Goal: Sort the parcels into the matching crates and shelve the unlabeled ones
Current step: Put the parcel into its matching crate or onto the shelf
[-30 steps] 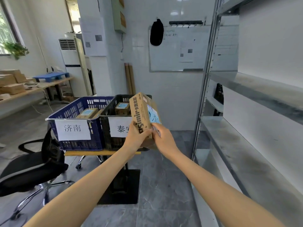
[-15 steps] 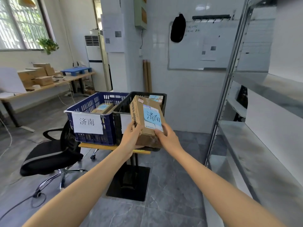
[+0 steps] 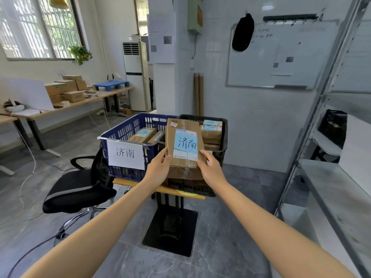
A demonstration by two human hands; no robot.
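Note:
I hold a brown cardboard parcel [image 3: 182,129] in front of me, its blue label reading 济南 facing up. My left hand [image 3: 158,169] grips its lower left corner and my right hand [image 3: 210,171] grips its lower right corner. Behind it stand two crates on a small table. The blue crate [image 3: 128,129] on the left carries a white sign with the same 济南 characters and holds a few parcels. The black crate [image 3: 223,135] on the right holds stacked parcels with blue labels; its sign is hidden by the parcel I hold.
A black office chair [image 3: 78,189] stands left of the crate table [image 3: 180,192]. Metal shelving [image 3: 329,189] lines the right side, with a black basket [image 3: 333,127] on a far shelf. Long desks with cardboard boxes [image 3: 64,90] run along the left wall. A whiteboard [image 3: 281,55] hangs ahead.
The parcel has turned from on edge to label-up and now faces me squarely. My view has swung left and closer to the crates.

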